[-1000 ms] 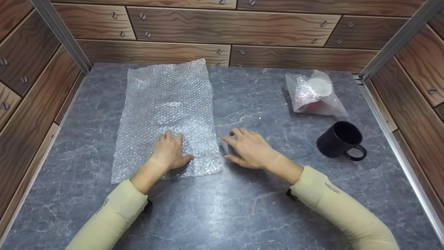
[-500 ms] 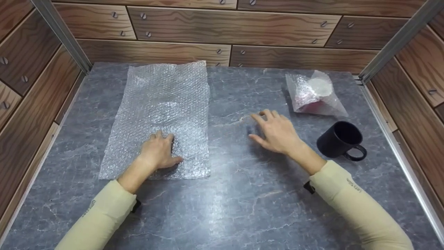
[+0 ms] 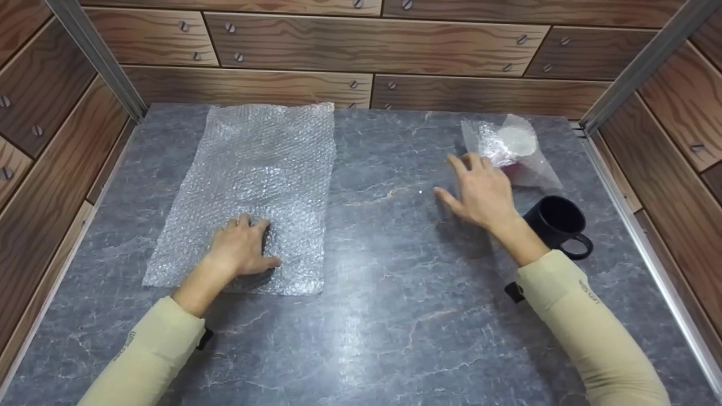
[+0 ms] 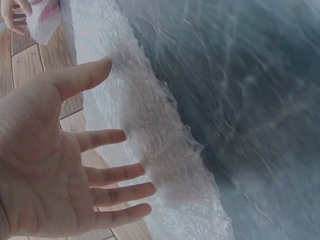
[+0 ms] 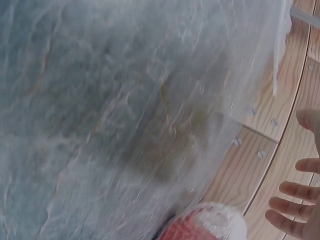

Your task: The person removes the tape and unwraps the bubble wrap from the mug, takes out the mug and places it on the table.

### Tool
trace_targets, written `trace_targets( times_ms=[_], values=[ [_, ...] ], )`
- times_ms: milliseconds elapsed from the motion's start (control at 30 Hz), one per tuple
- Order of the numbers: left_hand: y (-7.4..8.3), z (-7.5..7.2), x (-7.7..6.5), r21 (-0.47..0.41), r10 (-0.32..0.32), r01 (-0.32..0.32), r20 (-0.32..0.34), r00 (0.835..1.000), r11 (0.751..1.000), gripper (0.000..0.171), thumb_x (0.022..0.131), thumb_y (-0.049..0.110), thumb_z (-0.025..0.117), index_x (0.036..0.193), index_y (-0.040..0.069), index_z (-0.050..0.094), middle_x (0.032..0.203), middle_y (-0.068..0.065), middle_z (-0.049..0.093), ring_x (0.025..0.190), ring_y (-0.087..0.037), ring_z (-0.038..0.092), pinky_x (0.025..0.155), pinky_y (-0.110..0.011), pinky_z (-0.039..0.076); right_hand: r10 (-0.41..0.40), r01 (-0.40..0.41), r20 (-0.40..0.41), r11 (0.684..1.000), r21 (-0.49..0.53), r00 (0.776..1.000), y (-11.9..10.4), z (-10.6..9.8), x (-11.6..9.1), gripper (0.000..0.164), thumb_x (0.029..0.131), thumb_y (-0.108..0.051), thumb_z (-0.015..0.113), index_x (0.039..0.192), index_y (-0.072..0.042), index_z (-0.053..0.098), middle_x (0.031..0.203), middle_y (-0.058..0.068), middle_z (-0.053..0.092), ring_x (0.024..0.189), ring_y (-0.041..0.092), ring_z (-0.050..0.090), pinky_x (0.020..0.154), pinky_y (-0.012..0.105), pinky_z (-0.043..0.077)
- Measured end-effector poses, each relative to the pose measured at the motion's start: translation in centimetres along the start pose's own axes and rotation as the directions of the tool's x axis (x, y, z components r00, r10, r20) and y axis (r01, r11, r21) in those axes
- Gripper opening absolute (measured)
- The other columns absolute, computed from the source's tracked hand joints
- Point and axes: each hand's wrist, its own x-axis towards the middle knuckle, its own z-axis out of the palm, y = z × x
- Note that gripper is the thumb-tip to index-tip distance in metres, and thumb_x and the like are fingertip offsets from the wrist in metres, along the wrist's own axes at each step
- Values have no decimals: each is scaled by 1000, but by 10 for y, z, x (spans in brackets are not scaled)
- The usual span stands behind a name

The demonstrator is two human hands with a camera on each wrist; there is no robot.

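Observation:
My left hand [image 3: 240, 248] rests with its fingers spread on the near part of a sheet of bubble wrap [image 3: 259, 163], which lies flat on the left of the table. In the left wrist view, the palm and fingertips lie along the sheet's ragged edge. My right hand [image 3: 484, 189] holds nothing, its fingers loosely bent over the table. Just beyond it sits a bundle in bubble wrap [image 3: 533, 163] with a whitish round end and some red inside. A black mug [image 3: 559, 217] stands right of the right hand, partly hidden by the forearm.
The grey marbled table [image 3: 361, 327] is bounded by wood-patterned walls [image 3: 378, 45] at the back and both sides. Metal frame posts [image 3: 98, 59] stand at the back corners.
My right hand has moved right and away from me, from beside the sheet to near the wrapped bundle. My left hand has shifted left, and the sheet's near edge has slid left with it.

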Motion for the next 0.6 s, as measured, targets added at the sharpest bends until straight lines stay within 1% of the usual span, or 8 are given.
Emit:
trace_targets(
  times_ms=[167, 267, 400, 500, 600],
  values=[
    [1, 2, -1, -5, 0, 0, -9, 1000, 1000, 96, 87, 60, 77, 159, 8, 41, 156, -39, 42, 139, -61, 47, 114, -78, 39, 73, -73, -33, 997, -5, 997, 24, 5, 2, 76, 92, -54, 72, 149, -8, 53, 132, 29, 63, 110, 50, 65, 78, 61, 60],
    [-1, 2, -1, -3, -5, 5, -7, 1000, 1000, 96, 87, 60, 76, 159, 8, 40, 154, -39, 43, 138, -61, 48, 113, -79, 39, 128, -128, -27, 992, 4, 991, 36, 7, 7, 76, 92, -54, 72, 148, -7, 52, 134, 31, 60, 113, 51, 62, 82, 63, 59],
    [-1, 1, -1, 2, -6, 6, -6, 1000, 1000, 96, 87, 61, 76, 159, 8, 41, 153, -40, 44, 135, -62, 49, 111, -79, 41, 204, -204, -3, 979, 21, 979, 47, 11, 18, 79, 93, -55, 70, 151, -6, 48, 138, 34, 55, 119, 52, 58, 87, 66, 56],
    [0, 1, 0, -2, 0, 0, -4, 1000, 1000, 97, 87, 62, 76, 159, 8, 41, 154, -41, 42, 134, -64, 49, 110, -80, 42, 236, -236, 11, 971, 28, 972, 55, 14, 25, 80, 93, -55, 69, 153, -7, 47, 142, 34, 52, 123, 53, 55, 90, 67, 54],
    [0, 2, 2, -11, -4, 4, -5, 1000, 1000, 97, 87, 62, 76, 160, 9, 40, 155, -41, 40, 135, -65, 48, 109, -81, 41, 245, -246, 11, 969, 25, 969, 63, 17, 30, 80, 94, -55, 68, 153, -7, 46, 144, 35, 50, 126, 53, 53, 95, 68, 52]
  ],
)
